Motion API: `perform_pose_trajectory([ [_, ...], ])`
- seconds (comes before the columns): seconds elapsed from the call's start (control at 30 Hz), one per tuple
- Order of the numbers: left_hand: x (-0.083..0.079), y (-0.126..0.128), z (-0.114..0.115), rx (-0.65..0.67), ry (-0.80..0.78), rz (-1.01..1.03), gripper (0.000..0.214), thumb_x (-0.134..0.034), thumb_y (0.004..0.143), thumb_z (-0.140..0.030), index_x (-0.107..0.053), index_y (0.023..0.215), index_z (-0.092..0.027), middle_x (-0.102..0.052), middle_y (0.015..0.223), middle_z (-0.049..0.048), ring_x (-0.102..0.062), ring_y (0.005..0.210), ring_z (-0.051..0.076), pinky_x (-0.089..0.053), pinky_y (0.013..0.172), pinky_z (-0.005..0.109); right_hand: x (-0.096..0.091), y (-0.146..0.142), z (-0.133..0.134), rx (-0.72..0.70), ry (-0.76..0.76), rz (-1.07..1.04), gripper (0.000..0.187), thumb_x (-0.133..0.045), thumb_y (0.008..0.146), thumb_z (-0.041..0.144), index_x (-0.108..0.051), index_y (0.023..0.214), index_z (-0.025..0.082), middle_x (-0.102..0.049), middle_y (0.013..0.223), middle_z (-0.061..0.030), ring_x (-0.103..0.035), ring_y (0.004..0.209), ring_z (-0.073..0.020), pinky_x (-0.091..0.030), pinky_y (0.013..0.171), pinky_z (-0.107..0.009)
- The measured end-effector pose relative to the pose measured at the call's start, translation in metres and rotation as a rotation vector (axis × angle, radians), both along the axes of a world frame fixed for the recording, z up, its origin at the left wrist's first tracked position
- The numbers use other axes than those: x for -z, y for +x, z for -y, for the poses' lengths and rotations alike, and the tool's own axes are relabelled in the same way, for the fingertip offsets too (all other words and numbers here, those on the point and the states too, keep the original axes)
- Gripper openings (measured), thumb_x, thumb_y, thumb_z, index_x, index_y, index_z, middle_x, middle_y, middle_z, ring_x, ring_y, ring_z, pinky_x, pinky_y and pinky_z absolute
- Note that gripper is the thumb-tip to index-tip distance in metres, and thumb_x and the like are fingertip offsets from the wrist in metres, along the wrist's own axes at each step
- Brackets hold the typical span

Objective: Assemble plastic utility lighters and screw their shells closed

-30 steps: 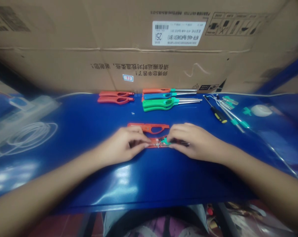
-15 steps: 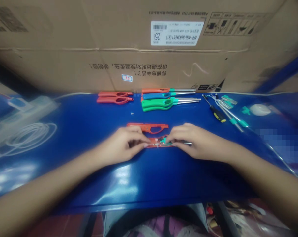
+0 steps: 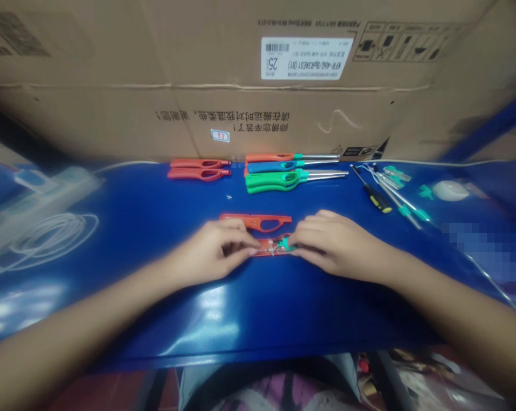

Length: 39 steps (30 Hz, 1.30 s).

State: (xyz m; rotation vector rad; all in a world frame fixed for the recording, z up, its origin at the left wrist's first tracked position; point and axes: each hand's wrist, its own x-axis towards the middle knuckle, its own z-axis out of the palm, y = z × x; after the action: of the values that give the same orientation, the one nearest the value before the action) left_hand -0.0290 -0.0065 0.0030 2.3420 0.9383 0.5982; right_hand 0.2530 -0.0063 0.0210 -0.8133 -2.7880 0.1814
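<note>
An opened orange lighter half-shell (image 3: pixel 264 252) lies on the blue table in front of me, with thin wires and a green trigger (image 3: pixel 285 244) inside it. My left hand (image 3: pixel 215 248) pinches its left end between thumb and fingers. At the other end, my right hand (image 3: pixel 337 242) is closed with thumb and fingertips at the green part; those fingers hide the right end and whatever they grip there. Just behind lies the matching orange half-shell (image 3: pixel 249 221), its trigger opening facing right, close to my left fingers.
Along the cardboard (image 3: pixel 112 114) lie red lighter bodies (image 3: pixel 193 173) and several lighters with metal tubes, one a green lighter (image 3: pixel 270 181). At right are a screwdriver (image 3: pixel 378 198), metal tubes (image 3: pixel 401 200) and a white round object (image 3: pixel 450 190). A coiled white cable (image 3: pixel 56 234) is at left.
My right hand has shifted slightly left, its thumb now closer to the green trigger. The metal tube that showed beneath it is now covered. My left hand stays in place.
</note>
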Motion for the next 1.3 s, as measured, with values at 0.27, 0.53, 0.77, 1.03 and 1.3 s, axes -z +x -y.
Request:
perform_pose_trajectory([
  [0.27,-0.0005,0.002,0.0005,-0.009,-0.002,0.001,0.018,-0.063,0.094,-0.024,-0.078,0.105,-0.022,-0.064,0.083,0.0019,-0.058,0.071,0.012,-0.047,0.068,0.026,0.0067,-0.0091,0.0058,0.095,-0.018,-0.045,0.009,-0.06,0.095,0.027,-0.064,0.093,0.02,-0.07,0.091,-0.0001,-0.06,0.08,-0.0157,-0.034,0.073,-0.03],
  [0.53,-0.0017,0.003,0.0019,-0.009,-0.008,-0.006,0.018,-0.063,0.094,-0.023,-0.077,0.104,-0.02,-0.064,0.083,0.0021,-0.058,0.07,0.011,-0.047,0.067,0.025,0.0072,-0.0087,0.0081,0.082,0.167,0.037,0.016,-0.054,0.098,0.026,-0.065,0.088,0.02,-0.068,0.083,-0.0006,-0.058,0.076,-0.0168,-0.03,0.071,-0.032],
  [0.77,-0.0014,0.0038,0.0035,-0.022,0.009,-0.007,0.018,-0.062,0.094,-0.024,-0.077,0.104,-0.021,-0.066,0.086,0.0035,-0.059,0.071,0.012,-0.049,0.068,0.026,0.004,-0.0096,0.0078,0.076,0.131,0.06,0.017,-0.052,0.099,0.026,-0.064,0.09,0.019,-0.07,0.087,-0.0027,-0.06,0.078,-0.0177,-0.032,0.07,-0.032],
  [1.03,0.0004,0.0041,0.0043,-0.035,0.035,0.006,0.018,-0.063,0.094,-0.025,-0.077,0.104,-0.021,-0.067,0.087,0.0045,-0.062,0.074,0.014,-0.052,0.07,0.027,0.0062,-0.0095,0.0053,0.122,0.02,-0.056,0.009,-0.057,0.094,0.021,-0.063,0.087,0.02,-0.07,0.085,-0.0002,-0.062,0.078,-0.0159,-0.039,0.071,-0.03],
  [1.3,-0.0004,0.0044,0.007,-0.031,0.114,0.038,0.018,-0.062,0.094,-0.023,-0.075,0.106,-0.019,-0.068,0.092,0.0046,-0.062,0.07,0.01,-0.052,0.063,0.021,0.0069,-0.0095,0.0019,0.119,-0.068,-0.151,0.015,-0.054,0.096,0.022,-0.067,0.102,0.019,-0.069,0.097,-0.0064,-0.06,0.089,-0.0197,-0.046,0.076,-0.031],
])
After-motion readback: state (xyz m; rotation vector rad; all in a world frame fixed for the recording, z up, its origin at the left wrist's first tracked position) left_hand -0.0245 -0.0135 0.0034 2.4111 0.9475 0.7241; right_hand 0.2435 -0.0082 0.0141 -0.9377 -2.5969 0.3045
